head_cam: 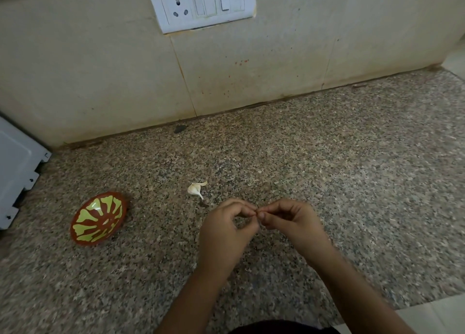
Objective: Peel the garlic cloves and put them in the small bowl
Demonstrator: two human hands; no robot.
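My left hand (pixel 226 230) and my right hand (pixel 292 223) meet fingertip to fingertip over the speckled granite counter (pixel 327 170). Together they pinch something very small between thumbs and forefingers; it is almost fully hidden, so I cannot tell whether it is a clove or a bit of skin. A white garlic clove (pixel 195 189) with a curled skin tail lies on the counter just behind and left of my left hand. The small bowl (pixel 98 219), brown with a yellow-green pattern, sits on the counter to the left and holds nothing that I can see.
A tiled wall (pixel 251 69) with a white switch and socket plate (pixel 201 5) rises behind the counter. A white appliance edge (pixel 17 167) stands at the far left. The counter's front edge drops off at the lower right, with pale floor beyond.
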